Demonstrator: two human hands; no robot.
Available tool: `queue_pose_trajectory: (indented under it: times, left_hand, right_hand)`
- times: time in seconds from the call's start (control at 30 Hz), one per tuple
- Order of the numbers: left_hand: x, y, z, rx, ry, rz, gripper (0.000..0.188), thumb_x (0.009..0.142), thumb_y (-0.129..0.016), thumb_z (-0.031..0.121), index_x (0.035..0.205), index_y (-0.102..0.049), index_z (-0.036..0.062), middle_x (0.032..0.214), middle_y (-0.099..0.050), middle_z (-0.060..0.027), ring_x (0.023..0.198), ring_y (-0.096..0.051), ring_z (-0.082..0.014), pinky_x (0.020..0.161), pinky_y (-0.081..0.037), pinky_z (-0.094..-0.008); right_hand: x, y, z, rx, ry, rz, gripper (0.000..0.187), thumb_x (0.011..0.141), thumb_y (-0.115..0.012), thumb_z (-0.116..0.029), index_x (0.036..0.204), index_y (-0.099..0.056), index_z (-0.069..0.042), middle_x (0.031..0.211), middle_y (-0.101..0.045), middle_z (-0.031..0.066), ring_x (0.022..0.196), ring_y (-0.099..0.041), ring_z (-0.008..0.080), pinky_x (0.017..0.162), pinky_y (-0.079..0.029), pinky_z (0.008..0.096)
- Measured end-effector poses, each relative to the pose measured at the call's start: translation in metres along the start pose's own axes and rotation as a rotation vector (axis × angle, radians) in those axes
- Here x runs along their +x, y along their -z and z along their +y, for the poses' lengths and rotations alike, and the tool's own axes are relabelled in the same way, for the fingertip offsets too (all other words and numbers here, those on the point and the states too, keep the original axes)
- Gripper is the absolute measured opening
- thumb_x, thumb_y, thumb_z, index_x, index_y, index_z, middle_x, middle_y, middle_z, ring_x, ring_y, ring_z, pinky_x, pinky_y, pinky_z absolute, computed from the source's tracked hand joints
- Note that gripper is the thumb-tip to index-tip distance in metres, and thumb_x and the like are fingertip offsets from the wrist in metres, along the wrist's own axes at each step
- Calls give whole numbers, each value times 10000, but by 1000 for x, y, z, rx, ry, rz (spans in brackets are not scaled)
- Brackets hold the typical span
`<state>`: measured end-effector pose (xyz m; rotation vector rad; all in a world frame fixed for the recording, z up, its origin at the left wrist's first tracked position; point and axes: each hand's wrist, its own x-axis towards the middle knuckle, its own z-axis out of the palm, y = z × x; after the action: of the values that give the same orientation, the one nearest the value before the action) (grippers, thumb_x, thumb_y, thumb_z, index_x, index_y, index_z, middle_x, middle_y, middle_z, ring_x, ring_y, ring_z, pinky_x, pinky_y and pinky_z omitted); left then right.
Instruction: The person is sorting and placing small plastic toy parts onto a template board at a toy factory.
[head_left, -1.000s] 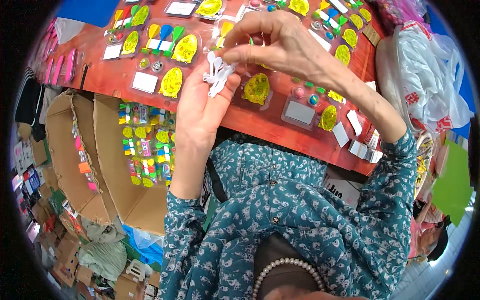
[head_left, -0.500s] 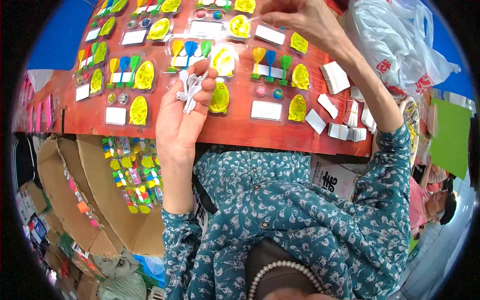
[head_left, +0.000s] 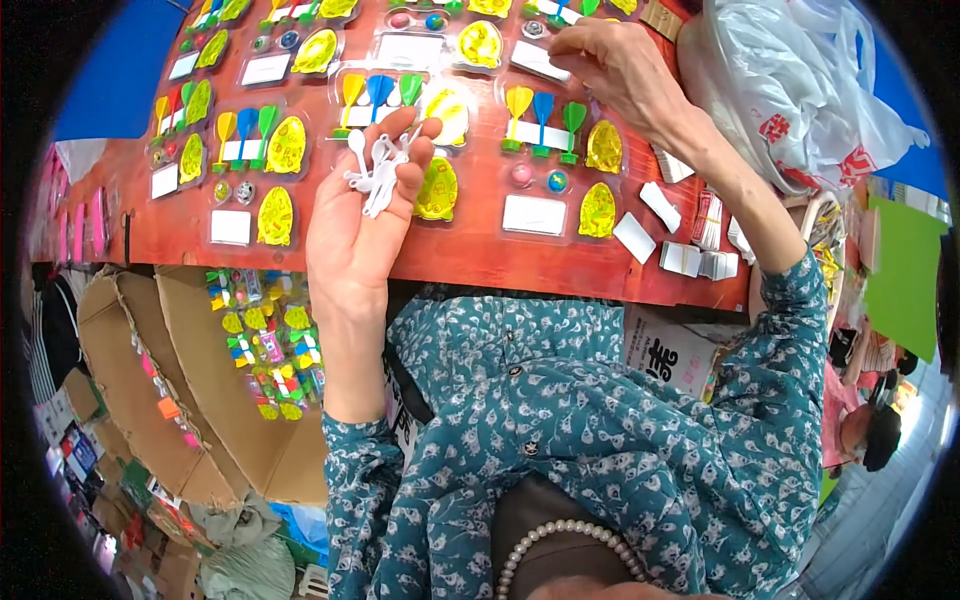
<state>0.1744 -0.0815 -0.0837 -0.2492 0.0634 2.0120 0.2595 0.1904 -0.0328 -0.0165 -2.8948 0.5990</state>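
Note:
My left hand is palm up at the near middle of the table, its fingers curled round several small white plastic spoons. Farther off to the right, my right hand hangs over the clear plastic trays, thumb and fingers drawn together; what is in them, if anything, cannot be made out. Just left of its fingertips lies a white card in a tray. Each clear tray holds toys: yellow egg-shaped pieces, coloured dart-like pieces, small balls and a white card.
Stacks of small white cards lie on the red table at right. A white plastic bag stands behind my right forearm. Below the table's left edge is an open cardboard box with more packed toys.
My right hand has moved slightly right and nearer, with its fingers now by the far white card. My left hand stays nearly in place with the spoons.

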Motion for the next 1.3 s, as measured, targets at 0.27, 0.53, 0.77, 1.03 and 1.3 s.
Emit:
queue_pose_trajectory:
  times: [0.27,0.53,0.77,1.03,1.3]
  left_hand:
    - [-1,-19,-11,139,-122,45,421,982,-311,182,1241,-363,-146,1278,-388,-336,1138,-483,-403,931,-486,-401]
    - [6,-13,-10,-195,40,-123,407,977,-276,142,1262,-308,-147,1384,-256,-314,1254,-283,-508,1046,-322,-545]
    - [4,19,14,-30,-4,149,362,942,-311,71,1242,-418,-101,1303,-444,-225,1208,-429,-329,1079,-301,-465]
    - [56,-7,-14,230,-24,277,310,903,-423,28,1188,-482,-79,1203,-510,-199,1093,-507,-324,1003,-412,-475]
    - [72,-26,-36,259,-39,392,336,918,-427,28,1223,-411,-111,1228,-478,-197,1154,-452,-316,1009,-425,-439]
  right_hand:
    - [13,-21,0,-97,88,39,125,791,-611,-70,893,-639,-3,821,-631,143,750,-622,296,646,-485,359]
    - [24,-12,-56,490,52,107,133,800,-621,-95,830,-641,33,650,-604,134,570,-556,163,526,-442,307]
    - [19,-39,-67,215,16,-42,196,561,-658,-181,608,-635,8,554,-571,190,567,-582,355,541,-485,438]
    - [-13,-13,-52,-45,173,297,175,486,-665,-154,559,-602,-8,561,-582,194,564,-612,332,465,-457,439]
    - [-24,-9,-41,-32,57,340,191,502,-674,-140,567,-587,17,629,-572,191,643,-591,341,499,-439,426]
